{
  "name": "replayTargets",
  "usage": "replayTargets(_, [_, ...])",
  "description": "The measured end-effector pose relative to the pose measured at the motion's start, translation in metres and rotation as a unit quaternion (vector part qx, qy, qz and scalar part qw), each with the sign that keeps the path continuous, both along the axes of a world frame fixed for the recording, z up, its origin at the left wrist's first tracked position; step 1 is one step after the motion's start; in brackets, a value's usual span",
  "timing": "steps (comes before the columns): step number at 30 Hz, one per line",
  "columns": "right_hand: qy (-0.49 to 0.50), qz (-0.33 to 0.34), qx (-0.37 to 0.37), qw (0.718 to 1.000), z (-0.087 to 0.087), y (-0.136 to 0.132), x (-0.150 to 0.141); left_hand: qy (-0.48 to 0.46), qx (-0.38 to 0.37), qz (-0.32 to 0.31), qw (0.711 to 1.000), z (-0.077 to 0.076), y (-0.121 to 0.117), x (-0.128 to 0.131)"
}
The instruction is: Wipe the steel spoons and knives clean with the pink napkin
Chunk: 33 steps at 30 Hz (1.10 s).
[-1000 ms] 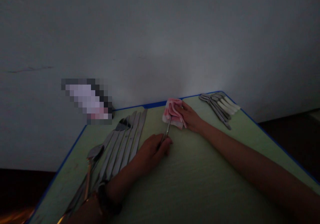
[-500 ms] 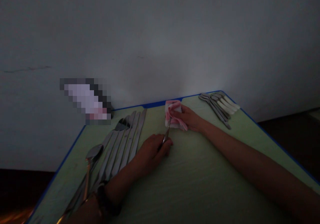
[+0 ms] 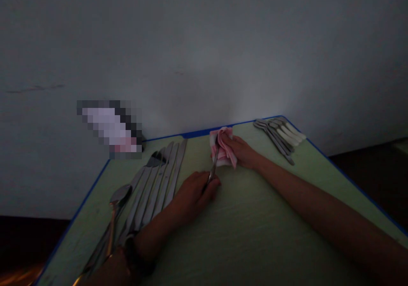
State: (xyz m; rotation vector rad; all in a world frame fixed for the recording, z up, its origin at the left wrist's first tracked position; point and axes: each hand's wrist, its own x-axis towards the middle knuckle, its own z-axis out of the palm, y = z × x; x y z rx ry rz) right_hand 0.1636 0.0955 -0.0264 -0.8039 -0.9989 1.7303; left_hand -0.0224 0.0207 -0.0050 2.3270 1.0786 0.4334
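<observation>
My left hand (image 3: 194, 192) is closed around the handle of a metal spoon (image 3: 215, 162), which points away from me over the table. A pink and white cloth (image 3: 227, 155) is pinched in my right hand (image 3: 242, 151) and folded against the spoon's far end. The cloth and fingers partly cover the spoon's head, so its shape shows only in part. Left of my left hand lies a row of table knives (image 3: 156, 192), with a large spoon (image 3: 121, 193) farther left.
Metal spoons (image 3: 276, 139) and several white-handled pieces of cutlery (image 3: 291, 135) lie at the far right corner. The green tabletop (image 3: 255, 226) has a blue edge and meets a grey wall (image 3: 204, 56). A blurred-out object (image 3: 108, 126) stands at the back left.
My right hand has shifted the cloth slightly and its folds have changed, baring more of the spoon near its head. My left hand keeps its hold in the same place.
</observation>
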Motion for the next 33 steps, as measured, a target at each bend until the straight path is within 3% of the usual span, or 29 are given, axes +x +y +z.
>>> replayTargets(14, [0.038, 0.058, 0.001, 0.998, 0.006, -0.002, 0.007, -0.017, -0.03, 0.012, 0.999, 0.002, 0.0, 0.0])
replayTargets(20, [0.034, 0.017, -0.024, 0.999, 0.002, 0.0, 0.003, -0.092, -0.105, 0.078, 0.987, 0.0, -0.001, -0.002])
replayTargets(26, [0.051, 0.035, -0.035, 0.997, -0.002, 0.003, 0.001, -0.098, -0.135, 0.134, 0.977, 0.001, 0.0, 0.0])
replayTargets(33, [0.048, -0.047, -0.026, 0.997, -0.004, 0.008, -0.006, -0.098, -0.167, 0.161, 0.968, 0.004, 0.008, 0.008])
